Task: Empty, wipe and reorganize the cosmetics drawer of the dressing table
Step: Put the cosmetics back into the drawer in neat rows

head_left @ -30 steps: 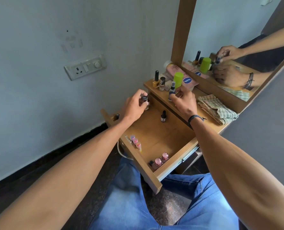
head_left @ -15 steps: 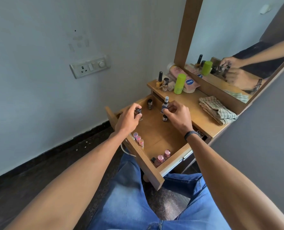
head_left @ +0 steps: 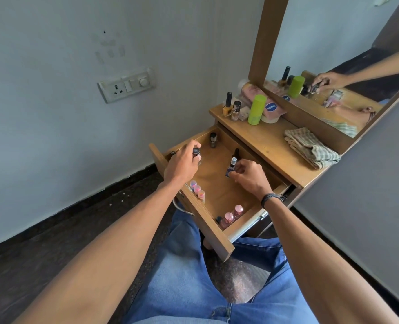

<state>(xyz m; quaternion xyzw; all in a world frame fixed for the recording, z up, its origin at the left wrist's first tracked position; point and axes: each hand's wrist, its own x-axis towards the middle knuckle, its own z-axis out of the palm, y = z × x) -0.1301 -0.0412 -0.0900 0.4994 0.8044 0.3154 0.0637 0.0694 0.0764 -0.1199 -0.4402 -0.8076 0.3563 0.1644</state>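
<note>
Head view, looking down on the pulled-out wooden drawer of the dressing table, above denim-clad knees.

- Left hand: fingers curled over a small clear glass bottle with a dark cap, gripping it from above at the drawer's wall-side end. Cannot tell whether its base touches the floor.
- Right hand: thumb and fingertips pinch the lower body of a slim blue spray bottle with a clear cap, upright, mid-drawer.
- Small black-capped bottle just behind the spray bottle.
- Dark squat bottle stands alone in the far corner.
- Three small pink-topped vials in a row against the front panel.
- Two pink-capped bottles in the near corner.
- Tabletop: yellow nail-polish bottle, lime-green cylinder, pink tube lying down, folded checked cloth beside the mirror.
</note>
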